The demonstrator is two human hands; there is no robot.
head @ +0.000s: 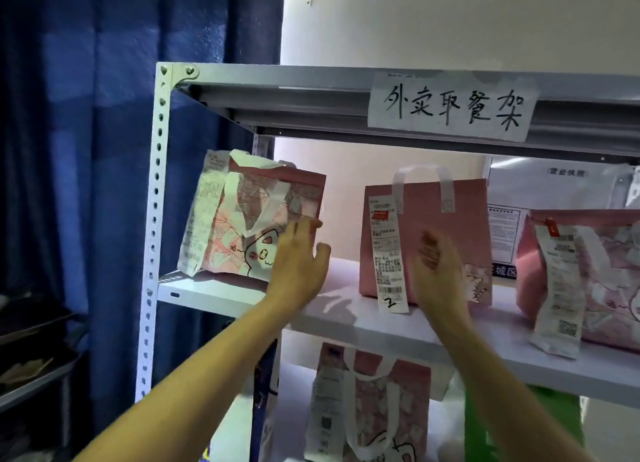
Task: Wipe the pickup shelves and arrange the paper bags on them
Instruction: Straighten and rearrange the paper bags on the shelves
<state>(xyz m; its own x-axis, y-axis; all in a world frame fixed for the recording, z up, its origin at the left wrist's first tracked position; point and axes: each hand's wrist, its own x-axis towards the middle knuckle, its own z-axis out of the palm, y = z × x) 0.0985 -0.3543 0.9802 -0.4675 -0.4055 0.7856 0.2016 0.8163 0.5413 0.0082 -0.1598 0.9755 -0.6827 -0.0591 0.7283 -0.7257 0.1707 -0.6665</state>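
Your left hand (300, 253): fingers spread on left bag (252, 215), its corner hidden.
Your right hand (437, 259): blurred before middle bag (427, 243); grip unclear.
Right bag (585, 281): cut off, on shelf (346, 309).

A single head-worn camera looked forward, close to the white shelf (346, 319), its upper tier near eye level.

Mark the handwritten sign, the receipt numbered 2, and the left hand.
handwritten sign (452, 107), head view, middle of the paper.
receipt numbered 2 (387, 253), head view, mid strip.
left hand (299, 265), head view, back of hand.
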